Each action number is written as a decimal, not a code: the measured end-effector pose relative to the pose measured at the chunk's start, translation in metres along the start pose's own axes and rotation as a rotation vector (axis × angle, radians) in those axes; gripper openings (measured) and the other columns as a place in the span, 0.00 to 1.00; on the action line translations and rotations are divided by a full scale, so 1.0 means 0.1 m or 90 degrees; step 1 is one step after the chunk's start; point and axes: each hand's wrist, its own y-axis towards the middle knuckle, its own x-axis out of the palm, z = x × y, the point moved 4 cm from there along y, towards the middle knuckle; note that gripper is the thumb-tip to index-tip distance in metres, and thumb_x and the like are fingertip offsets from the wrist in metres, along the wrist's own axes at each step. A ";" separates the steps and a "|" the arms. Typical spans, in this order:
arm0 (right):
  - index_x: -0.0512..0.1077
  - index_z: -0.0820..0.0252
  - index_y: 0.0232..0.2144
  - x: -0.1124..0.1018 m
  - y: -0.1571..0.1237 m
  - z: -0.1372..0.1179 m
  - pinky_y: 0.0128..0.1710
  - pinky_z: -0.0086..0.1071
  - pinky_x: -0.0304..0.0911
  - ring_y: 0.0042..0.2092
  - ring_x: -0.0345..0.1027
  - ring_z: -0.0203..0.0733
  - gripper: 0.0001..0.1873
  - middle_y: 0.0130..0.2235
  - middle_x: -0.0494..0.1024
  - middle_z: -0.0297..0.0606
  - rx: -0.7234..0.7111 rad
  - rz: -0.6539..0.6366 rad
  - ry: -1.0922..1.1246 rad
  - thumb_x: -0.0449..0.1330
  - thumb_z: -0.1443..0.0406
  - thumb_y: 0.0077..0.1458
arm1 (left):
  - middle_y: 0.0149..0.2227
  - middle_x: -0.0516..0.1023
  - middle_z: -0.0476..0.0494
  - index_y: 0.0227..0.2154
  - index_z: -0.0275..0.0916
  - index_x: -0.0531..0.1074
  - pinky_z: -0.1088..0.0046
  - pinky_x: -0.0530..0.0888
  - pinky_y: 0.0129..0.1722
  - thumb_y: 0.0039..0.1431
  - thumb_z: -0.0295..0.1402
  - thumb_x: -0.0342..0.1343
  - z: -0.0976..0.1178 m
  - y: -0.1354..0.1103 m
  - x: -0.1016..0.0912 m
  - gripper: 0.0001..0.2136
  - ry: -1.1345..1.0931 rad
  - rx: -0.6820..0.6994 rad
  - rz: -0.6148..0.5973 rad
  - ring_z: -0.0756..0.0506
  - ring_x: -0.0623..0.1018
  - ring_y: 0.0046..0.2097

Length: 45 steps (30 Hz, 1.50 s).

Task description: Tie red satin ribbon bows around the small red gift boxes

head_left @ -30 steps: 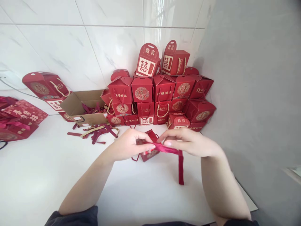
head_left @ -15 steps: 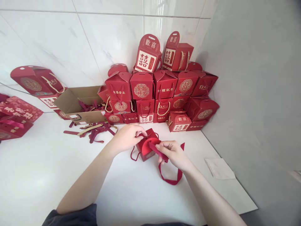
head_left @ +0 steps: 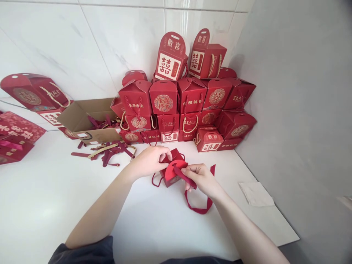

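A small red gift box [head_left: 172,179] stands on the white table in front of me. Its rounded top flap [head_left: 171,169] is folded out, with the bright red inner side showing, and a cord handle hangs at its left. My left hand [head_left: 151,161] is at the box's top left, thumb and fingers closed on the edge of the top; the exact grip is partly hidden. In my right hand [head_left: 200,179] a dark red ribbon [head_left: 184,176] is pinched. One end runs to the hole in the flap, and the rest loops down onto the table.
Red gift boxes [head_left: 163,97] are stacked against the tiled wall. An open cardboard box [head_left: 101,136] holds ribbons, with more ribbon strips [head_left: 108,152] before it. Other red boxes [head_left: 30,91] stand at left. A white tissue [head_left: 256,194] lies near the grey panel at right.
My left fingers have shifted slightly on the box top, and the folded-out flap shows more of its red inner side. The right hand keeps its pinch on the ribbon. The view has tilted a little.
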 end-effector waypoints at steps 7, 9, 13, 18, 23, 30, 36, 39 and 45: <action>0.68 0.61 0.21 -0.04 0.00 0.02 0.20 0.26 0.61 0.18 0.66 0.32 0.22 0.18 0.75 0.35 -0.018 0.018 0.000 0.60 0.49 0.54 | 0.26 0.68 0.52 0.36 0.44 0.78 0.75 0.61 0.28 0.55 0.33 0.55 0.05 -0.02 0.01 0.08 -0.011 0.044 -0.027 0.51 0.67 0.28; 0.70 0.62 0.23 -0.04 0.01 0.02 0.20 0.26 0.61 0.19 0.66 0.32 0.22 0.19 0.76 0.35 -0.024 0.014 -0.003 0.59 0.48 0.54 | 0.28 0.69 0.51 0.40 0.46 0.79 0.75 0.61 0.28 0.56 0.32 0.55 0.08 -0.02 0.03 0.11 -0.022 0.059 -0.042 0.51 0.67 0.28; 0.70 0.61 0.26 -0.03 0.03 0.04 0.22 0.27 0.63 0.20 0.67 0.33 0.23 0.22 0.75 0.34 -0.033 0.014 -0.031 0.58 0.47 0.55 | 0.29 0.70 0.49 0.40 0.46 0.80 0.75 0.64 0.30 0.59 0.34 0.54 0.12 -0.02 0.04 0.11 -0.027 0.088 -0.039 0.50 0.70 0.30; 0.70 0.59 0.27 -0.03 -0.01 -0.02 0.29 0.32 0.66 0.26 0.68 0.37 0.22 0.25 0.75 0.35 -0.128 0.089 -0.174 0.54 0.49 0.59 | 0.31 0.72 0.47 0.38 0.45 0.81 0.72 0.67 0.35 0.62 0.34 0.53 0.16 -0.03 -0.01 0.11 0.025 0.132 0.052 0.48 0.73 0.34; 0.69 0.57 0.31 -0.04 -0.09 -0.31 0.54 0.41 0.60 0.50 0.68 0.47 0.11 0.45 0.75 0.43 -0.361 0.245 -0.325 0.55 0.57 0.61 | 0.34 0.72 0.46 0.40 0.45 0.80 0.72 0.70 0.39 0.62 0.33 0.53 0.21 -0.12 -0.18 0.10 -0.061 0.190 0.274 0.49 0.73 0.36; 0.60 0.53 0.44 0.04 0.16 -0.62 0.42 0.36 0.67 0.38 0.73 0.40 0.19 0.33 0.76 0.33 -0.318 0.022 -0.034 0.62 0.57 0.56 | 0.40 0.73 0.45 0.45 0.44 0.77 0.74 0.71 0.35 0.61 0.33 0.54 0.21 -0.17 -0.26 0.12 -0.115 0.161 0.285 0.49 0.74 0.38; 0.61 0.54 0.41 0.01 0.22 -1.01 0.41 0.33 0.65 0.31 0.68 0.35 0.17 0.26 0.71 0.27 -0.386 0.083 0.029 0.62 0.57 0.55 | 0.52 0.75 0.42 0.58 0.46 0.64 0.63 0.72 0.48 0.53 0.37 0.60 0.05 -0.13 -0.07 0.28 -0.006 0.038 0.030 0.38 0.74 0.53; 0.61 0.55 0.40 0.04 0.27 -0.95 0.35 0.31 0.62 0.28 0.65 0.34 0.14 0.25 0.69 0.26 -0.361 0.079 -0.019 0.61 0.58 0.56 | 0.47 0.79 0.44 0.57 0.45 0.64 0.65 0.72 0.50 0.60 0.34 0.50 -0.03 -0.11 -0.08 0.21 -0.078 -0.007 0.020 0.42 0.78 0.50; 0.63 0.56 0.38 0.05 0.36 -0.77 0.30 0.29 0.59 0.26 0.63 0.33 0.11 0.26 0.69 0.26 -0.297 0.055 -0.143 0.60 0.59 0.57 | 0.51 0.77 0.44 0.50 0.44 0.68 0.67 0.74 0.46 0.54 0.41 0.58 -0.05 -0.13 -0.12 0.21 -0.054 -0.011 -0.016 0.41 0.78 0.48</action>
